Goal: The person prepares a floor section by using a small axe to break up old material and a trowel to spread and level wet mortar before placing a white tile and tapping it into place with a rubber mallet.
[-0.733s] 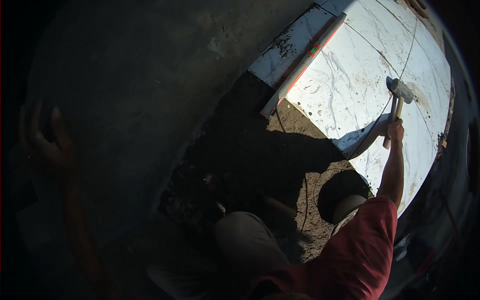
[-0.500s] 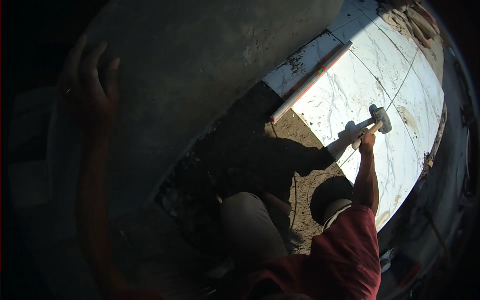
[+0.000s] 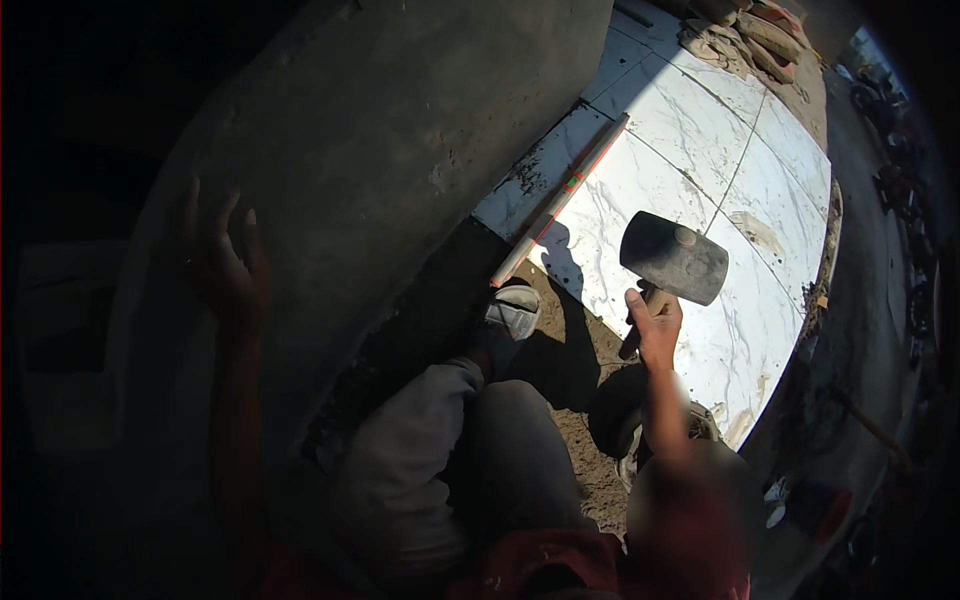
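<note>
A rubber mallet (image 3: 672, 258) with a dark, worn head is gripped by its handle in my right hand (image 3: 655, 325). It is raised above white marble-patterned floor tiles (image 3: 745, 330). At the left, in shadow, my left hand (image 3: 228, 250) has its fingers spread with nothing in them. That hand is up by the grey wall (image 3: 400, 120); whether it touches the surface I cannot tell. A long spirit level (image 3: 560, 205) with red edges and a green vial lies across the tiles near their edge. Its near end reaches over the bare ground.
Sandy mortar or soil (image 3: 590, 465) lies between the wall and the tile edge. My shoe (image 3: 515, 310) rests on it near the level's end. Crumpled sacks (image 3: 755, 40) are piled at the far right. A wooden handle (image 3: 870, 430) lies in shadow on the right.
My right hand has lifted the mallet up from close over the tiles, toward me. One foot has come forward beside the level. The view has shifted, and my left hand stays spread by the wall.
</note>
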`<state>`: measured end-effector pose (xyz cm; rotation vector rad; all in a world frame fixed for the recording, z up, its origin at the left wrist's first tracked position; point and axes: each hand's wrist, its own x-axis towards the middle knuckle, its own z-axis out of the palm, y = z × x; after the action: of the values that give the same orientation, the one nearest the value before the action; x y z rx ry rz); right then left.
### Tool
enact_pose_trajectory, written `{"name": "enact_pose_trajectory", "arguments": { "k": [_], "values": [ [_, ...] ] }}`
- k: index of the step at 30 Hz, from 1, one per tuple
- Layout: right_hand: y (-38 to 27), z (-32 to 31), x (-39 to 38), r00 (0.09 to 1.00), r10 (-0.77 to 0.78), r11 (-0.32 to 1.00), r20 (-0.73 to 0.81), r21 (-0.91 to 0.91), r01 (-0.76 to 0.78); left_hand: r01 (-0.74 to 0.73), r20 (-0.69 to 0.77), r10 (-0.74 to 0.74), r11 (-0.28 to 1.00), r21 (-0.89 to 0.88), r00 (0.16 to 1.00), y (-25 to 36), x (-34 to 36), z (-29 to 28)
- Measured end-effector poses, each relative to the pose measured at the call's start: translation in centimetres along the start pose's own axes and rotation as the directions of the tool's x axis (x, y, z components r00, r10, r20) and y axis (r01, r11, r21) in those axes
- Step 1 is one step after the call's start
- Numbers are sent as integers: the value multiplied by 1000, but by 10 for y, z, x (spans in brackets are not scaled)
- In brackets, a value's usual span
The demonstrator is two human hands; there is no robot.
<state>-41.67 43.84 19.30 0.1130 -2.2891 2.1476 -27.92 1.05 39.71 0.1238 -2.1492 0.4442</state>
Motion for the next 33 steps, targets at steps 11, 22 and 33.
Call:
{"name": "enact_pose_trajectory", "arguments": {
  "k": [11, 22, 33],
  "values": [
    [37, 37, 86, 996, 58, 755, 72, -656, 3, 495, 809, 287, 670, -553, 514, 222, -187, 334],
    [63, 102, 126, 985, -114, 889, 133, -429, 161, 205, 751, 317, 835, -511, 579, 250, -206, 372],
    [52, 92, 125, 994, -84, 892, 64, -440, 104, 283, 769, 244, 829, -481, 591, 258, -206, 375]
  ]
}}
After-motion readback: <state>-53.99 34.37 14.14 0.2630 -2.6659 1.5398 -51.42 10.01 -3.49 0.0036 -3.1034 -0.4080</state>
